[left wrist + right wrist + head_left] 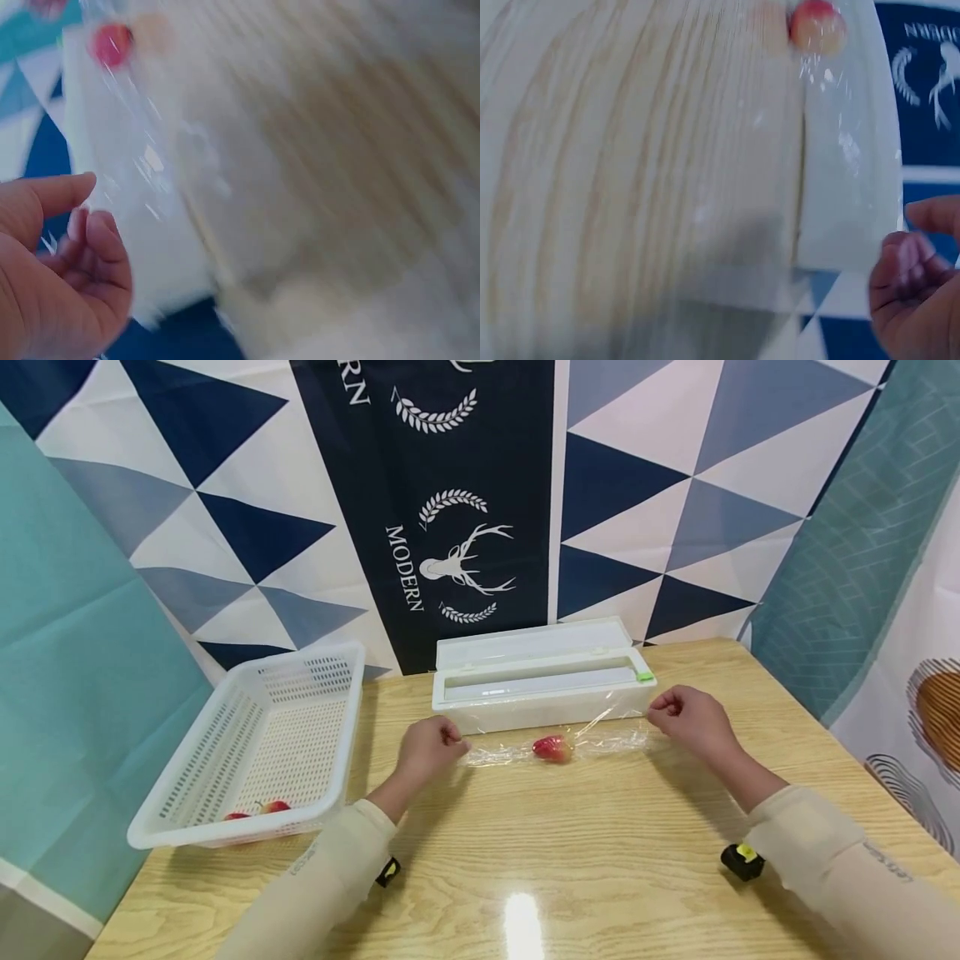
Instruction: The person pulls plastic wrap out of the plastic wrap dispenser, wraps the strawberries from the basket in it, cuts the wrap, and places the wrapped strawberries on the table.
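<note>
A strip of clear cling film [607,742] stretches in front of the long white box, with a small red-and-yellow fruit [552,748] at its middle. The left hand [431,747] pinches the film's left end between thumb and curled fingers. At the other end, the right hand [693,720] pinches the film near the box's right corner. Both wrist views show the fruit, a red one [112,45] and a red-yellow one [817,28], beyond shiny film. The white box [547,714] is a cling film dispenser with its lid raised and a white roll [543,683] inside.
A white plastic basket [345,760] stands at the left, with red fruits [275,807] near its front wall. The wooden table [525,843] reaches back to a patterned cloth wall [480,460]. A green tab [645,677] sits on the dispenser's right end.
</note>
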The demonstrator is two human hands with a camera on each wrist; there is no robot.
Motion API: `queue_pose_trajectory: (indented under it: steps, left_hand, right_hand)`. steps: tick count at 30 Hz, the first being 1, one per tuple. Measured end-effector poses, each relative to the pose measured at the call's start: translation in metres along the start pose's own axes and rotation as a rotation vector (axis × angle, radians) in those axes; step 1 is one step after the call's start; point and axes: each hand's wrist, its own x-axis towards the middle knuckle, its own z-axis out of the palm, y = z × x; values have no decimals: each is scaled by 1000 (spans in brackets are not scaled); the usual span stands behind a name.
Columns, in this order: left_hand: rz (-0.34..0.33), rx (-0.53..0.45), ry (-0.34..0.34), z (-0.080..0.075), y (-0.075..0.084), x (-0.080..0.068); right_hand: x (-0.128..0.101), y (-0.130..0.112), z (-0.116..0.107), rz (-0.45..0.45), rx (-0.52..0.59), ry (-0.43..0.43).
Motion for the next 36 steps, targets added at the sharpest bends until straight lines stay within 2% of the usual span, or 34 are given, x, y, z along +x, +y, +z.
queue_pose_trajectory:
  steps: [1,3,6,9,12,16,21,24,28,31,36]
  left_hand:
    - [94,56,-3,4,9,0]
    - [269,138,-50,16,27,3]
    - [470,279,-123,38,52,9]
    - [622,458,-132,58,70,16]
    - [701,617,-111,70,81,21]
    - [706,726,-135,74,91,29]
    - [684,767,-148,77,96,39]
    - [692,799,-119,81,95,43]
    - [718,859,-48,87,91,47]
    - [734,867,-20,89,88,48]
    - [718,819,-67,83,90,44]
  right_hand:
    - [-1,-6,3,-81,-34,28]
    - [-2,-18,13,-261,-101,25]
    - [-1,-32,30,-479,-196,-67]
    - [0,-39,42,-553,-261,-117]
    - [1,-39,45,-551,-265,-96]
    - [5,-35,44,-537,-240,-107]
    - [6,-32,50,-494,-232,-173]
    - [6,-33,54,-470,-232,-188]
    - [5,-36,55,-445,-217,-186]
    - [6,-37,54,-451,-204,-179]
    - [5,-34,46,-464,-187,-149]
